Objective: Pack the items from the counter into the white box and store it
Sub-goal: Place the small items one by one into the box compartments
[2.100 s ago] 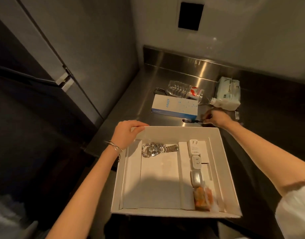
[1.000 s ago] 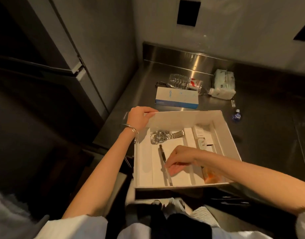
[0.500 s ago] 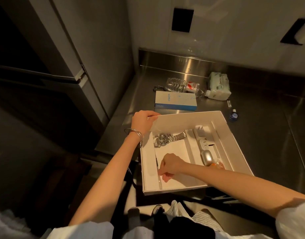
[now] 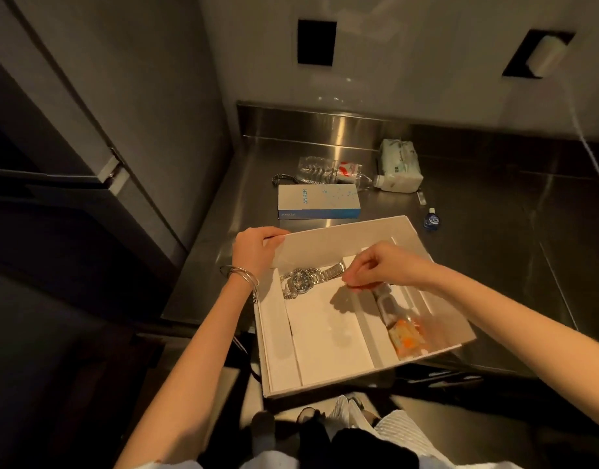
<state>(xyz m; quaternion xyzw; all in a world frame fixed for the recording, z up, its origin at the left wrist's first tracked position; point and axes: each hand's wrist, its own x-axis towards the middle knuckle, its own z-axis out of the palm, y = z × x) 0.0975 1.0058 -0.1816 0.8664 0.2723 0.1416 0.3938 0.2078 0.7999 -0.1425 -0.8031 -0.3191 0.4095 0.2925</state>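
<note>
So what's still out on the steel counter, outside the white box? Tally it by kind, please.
Boxed product: 1
Plastic bottle, lying on its side: 1
Tissue pack: 1
Small blue bottle: 1
Chain-like metal item, partly hidden: 1
Small pale item, too small to identify: 1
Total: 6

I see a stainless steel counter (image 4: pixel 494 265). On it lie an Anker box (image 4: pixel 319 201), a clear plastic bottle (image 4: pixel 332 172) on its side, a white tissue pack (image 4: pixel 401 165), a small blue bottle (image 4: pixel 431 220) and the white box (image 4: pixel 423 245), which overhangs the front edge.
</note>
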